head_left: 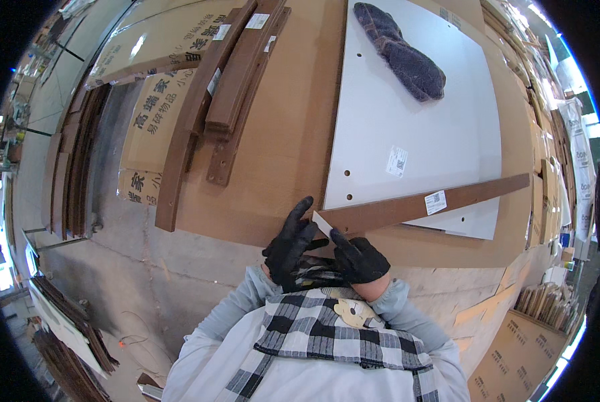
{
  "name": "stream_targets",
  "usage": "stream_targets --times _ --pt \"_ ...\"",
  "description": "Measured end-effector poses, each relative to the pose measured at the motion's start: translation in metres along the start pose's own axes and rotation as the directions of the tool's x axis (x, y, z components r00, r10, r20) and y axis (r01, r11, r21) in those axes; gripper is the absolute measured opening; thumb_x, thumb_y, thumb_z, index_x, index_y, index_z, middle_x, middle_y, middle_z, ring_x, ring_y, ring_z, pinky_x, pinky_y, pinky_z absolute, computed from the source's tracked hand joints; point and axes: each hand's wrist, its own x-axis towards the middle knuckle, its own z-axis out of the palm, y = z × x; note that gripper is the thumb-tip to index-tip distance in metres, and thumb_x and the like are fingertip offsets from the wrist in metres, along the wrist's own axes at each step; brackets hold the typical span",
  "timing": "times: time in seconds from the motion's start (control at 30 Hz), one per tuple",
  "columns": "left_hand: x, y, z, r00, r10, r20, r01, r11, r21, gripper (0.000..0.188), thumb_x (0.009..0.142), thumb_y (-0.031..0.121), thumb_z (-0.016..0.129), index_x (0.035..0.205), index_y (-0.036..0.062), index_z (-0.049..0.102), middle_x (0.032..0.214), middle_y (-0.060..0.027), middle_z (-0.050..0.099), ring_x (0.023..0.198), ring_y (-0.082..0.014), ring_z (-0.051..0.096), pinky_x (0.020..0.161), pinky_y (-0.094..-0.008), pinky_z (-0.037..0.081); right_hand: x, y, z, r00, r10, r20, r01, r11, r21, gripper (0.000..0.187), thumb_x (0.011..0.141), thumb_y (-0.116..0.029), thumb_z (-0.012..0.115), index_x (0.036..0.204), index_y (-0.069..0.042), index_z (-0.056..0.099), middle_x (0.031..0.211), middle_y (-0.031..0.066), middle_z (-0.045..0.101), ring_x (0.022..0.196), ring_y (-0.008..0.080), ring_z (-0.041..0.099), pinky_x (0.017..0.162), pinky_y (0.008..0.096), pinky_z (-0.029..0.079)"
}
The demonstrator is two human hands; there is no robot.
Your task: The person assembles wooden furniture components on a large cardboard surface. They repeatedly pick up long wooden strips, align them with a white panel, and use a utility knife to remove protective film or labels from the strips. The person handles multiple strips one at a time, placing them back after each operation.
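Note:
Both my hands wear black gloves and meet at the near left end of a long brown board (420, 206). A small white strip (322, 223), perhaps a label or a scrap of edging, lies at that end. My right hand (359, 260) has its fingertips closed on the strip's lower end. Just left of the board end, my left hand (288, 248) has its index finger stretched out and its thumb apart, with nothing visible in it. The board crosses the lower part of a white panel (414, 127) and carries a white printed label (435, 202).
A dark fuzzy cloth (407, 63) rests on the panel's far part. Cardboard (283, 134) lies under everything. Brown boards (236, 80) are stacked at the left, beside taped cartons (154, 127). More boards (72, 167) stand farther left; cartons (536, 194) line the right.

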Motion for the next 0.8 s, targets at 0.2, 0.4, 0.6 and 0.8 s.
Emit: stream_targets --times 0.2,0.4,0.6,0.8 --pt "0.008 0.004 -0.013 0.992 -0.049 0.114 0.015 0.961 0.278 0.06 0.093 0.016 0.054 0.143 0.0072 0.023 0.11 -0.0148 0.054 0.1 -0.0226 0.057 0.085 -0.0322 0.049 0.003 -0.013 0.008 0.997 0.043 0.072 -0.038 0.997 -0.069 0.054 0.077 -0.01 0.062 0.129 -0.015 0.052 0.079 0.0099 0.057 0.07 0.0246 0.06 0.056 0.0344 0.049" --pt "0.009 0.001 -0.017 0.991 -0.04 0.13 0.015 0.983 0.184 0.057 0.092 0.015 0.055 0.14 0.0047 0.027 0.112 -0.0153 0.054 0.096 -0.0222 0.06 0.084 -0.0335 0.051 0.001 -0.017 0.009 0.998 0.06 0.001 -0.06 0.996 -0.063 0.052 0.079 -0.012 0.062 0.13 -0.016 0.052 0.077 0.0097 0.056 0.064 0.0253 0.06 0.054 0.0356 0.049" --pt "0.013 0.003 -0.01 0.995 -0.097 0.003 0.095 0.983 0.155 0.056 0.09 0.018 0.059 0.137 0.0044 0.032 0.12 -0.0155 0.052 0.102 -0.0216 0.057 0.085 -0.033 0.051 -0.006 -0.009 0.012 0.984 0.179 -0.02 -0.181 0.978 -0.104 0.054 0.079 -0.011 0.061 0.131 -0.016 0.05 0.078 0.012 0.056 0.065 0.028 0.06 0.055 0.0376 0.049" --pt "0.012 0.006 -0.005 0.988 -0.15 0.029 0.149 0.989 0.023 0.053 0.089 0.017 0.059 0.135 0.005 0.033 0.116 -0.0157 0.054 0.095 -0.0273 0.062 0.077 -0.0363 0.054 -0.01 -0.009 0.008 0.991 0.13 0.015 -0.129 0.99 -0.052 0.057 0.079 -0.011 0.058 0.135 -0.013 0.045 0.083 0.0142 0.057 0.069 0.0286 0.06 0.055 0.0383 0.048"
